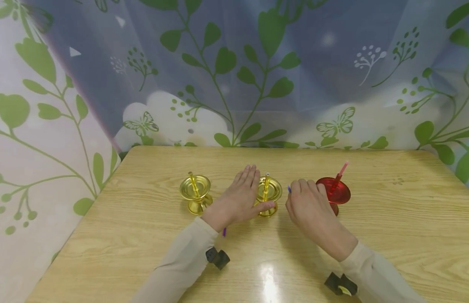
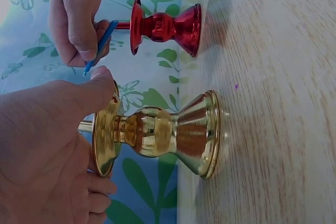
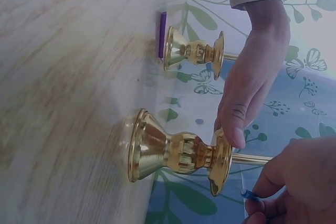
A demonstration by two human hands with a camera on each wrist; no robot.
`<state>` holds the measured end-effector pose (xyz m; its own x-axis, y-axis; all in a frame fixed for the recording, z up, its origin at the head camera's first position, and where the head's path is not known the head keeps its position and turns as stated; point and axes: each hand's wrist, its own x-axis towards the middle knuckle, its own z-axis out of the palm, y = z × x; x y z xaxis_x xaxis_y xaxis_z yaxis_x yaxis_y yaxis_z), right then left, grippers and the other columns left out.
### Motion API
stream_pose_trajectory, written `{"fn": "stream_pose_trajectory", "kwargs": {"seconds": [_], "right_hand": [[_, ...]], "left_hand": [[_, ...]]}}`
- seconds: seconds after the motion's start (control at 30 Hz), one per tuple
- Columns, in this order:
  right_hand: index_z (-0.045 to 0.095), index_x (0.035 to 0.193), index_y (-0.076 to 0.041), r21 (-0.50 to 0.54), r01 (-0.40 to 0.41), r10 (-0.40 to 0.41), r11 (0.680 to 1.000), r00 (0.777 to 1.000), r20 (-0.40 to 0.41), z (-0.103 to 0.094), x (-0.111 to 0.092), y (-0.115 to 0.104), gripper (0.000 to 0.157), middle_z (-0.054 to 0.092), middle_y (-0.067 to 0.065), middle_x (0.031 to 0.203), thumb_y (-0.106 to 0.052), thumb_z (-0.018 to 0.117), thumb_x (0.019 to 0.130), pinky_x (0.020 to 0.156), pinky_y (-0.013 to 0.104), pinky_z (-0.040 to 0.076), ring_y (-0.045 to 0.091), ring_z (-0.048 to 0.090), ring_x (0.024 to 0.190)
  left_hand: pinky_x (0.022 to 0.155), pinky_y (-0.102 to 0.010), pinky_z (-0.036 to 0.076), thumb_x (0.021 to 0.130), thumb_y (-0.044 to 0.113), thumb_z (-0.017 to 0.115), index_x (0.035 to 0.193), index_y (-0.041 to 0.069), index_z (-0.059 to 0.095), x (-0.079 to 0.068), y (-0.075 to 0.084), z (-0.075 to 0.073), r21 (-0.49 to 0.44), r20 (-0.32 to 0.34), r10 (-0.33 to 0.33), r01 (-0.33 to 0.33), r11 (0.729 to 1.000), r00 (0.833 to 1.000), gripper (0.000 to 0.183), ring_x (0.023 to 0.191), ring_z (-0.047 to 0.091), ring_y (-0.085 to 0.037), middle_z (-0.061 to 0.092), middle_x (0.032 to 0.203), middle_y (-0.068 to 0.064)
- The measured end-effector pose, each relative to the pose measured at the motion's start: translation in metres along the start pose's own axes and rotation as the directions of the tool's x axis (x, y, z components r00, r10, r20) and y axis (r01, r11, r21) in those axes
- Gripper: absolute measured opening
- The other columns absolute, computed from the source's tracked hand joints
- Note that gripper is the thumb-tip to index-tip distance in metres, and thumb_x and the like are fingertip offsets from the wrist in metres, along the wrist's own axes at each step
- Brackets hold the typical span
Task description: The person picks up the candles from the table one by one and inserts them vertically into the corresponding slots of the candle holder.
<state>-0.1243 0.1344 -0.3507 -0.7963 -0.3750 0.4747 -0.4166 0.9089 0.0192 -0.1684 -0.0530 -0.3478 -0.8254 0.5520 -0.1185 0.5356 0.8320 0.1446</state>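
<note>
My left hand (image 1: 239, 195) is beside the middle gold candle holder (image 2: 152, 132), fingers straight, with its thumb at the rim of the dish. A bare stem (image 1: 266, 185) rises from that dish. To the right, my right hand (image 1: 310, 208) pinches a thin blue candle (image 2: 100, 48) between thumb and fingers, its tip pointing toward the middle holder. Behind the right hand stands a red candle holder (image 1: 340, 193) with a pink candle (image 1: 344, 167) upright in it. The right hand partly covers the red holder in the head view.
Another gold candle holder (image 1: 195, 191) stands left of my left hand. A purple candle (image 3: 162, 34) lies on the wooden table (image 1: 117, 235) near it, mostly covered by the left wrist in the head view. A leaf-printed curtain (image 1: 234, 84) hangs behind the table's far edge.
</note>
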Motion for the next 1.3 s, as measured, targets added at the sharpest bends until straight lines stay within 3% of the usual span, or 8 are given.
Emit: {"fn": "stream_pose_trajectory", "kwargs": {"seconds": [0.83,1.3], "right_hand": [[0.046,0.075,-0.002,0.035,-0.016,0.016,0.999,1.000,0.017,-0.007,0.009,-0.003,0.019,0.041,0.005,0.065,-0.006,0.057,0.091,0.061,0.040,0.039,0.027,0.046,0.063],[0.046,0.075,-0.002,0.056,-0.004,0.005,0.998,1.000,-0.028,-0.010,0.013,-0.006,0.020,0.040,0.005,0.064,-0.005,0.058,0.091,0.058,0.038,0.036,0.027,0.045,0.061]], "left_hand": [[0.119,-0.038,0.002,0.096,0.064,0.033,0.152,-0.005,0.004,0.001,0.000,0.002,0.007,-0.001,-0.003,0.003,1.000,1.000,0.093,0.146,-0.006,-0.031,0.000,0.159,-0.023],[0.119,-0.038,0.003,0.096,0.064,0.034,0.152,-0.005,0.004,0.000,0.001,0.001,0.003,0.004,-0.006,0.006,1.000,1.000,0.093,0.147,-0.007,-0.030,-0.001,0.159,-0.022]]}}
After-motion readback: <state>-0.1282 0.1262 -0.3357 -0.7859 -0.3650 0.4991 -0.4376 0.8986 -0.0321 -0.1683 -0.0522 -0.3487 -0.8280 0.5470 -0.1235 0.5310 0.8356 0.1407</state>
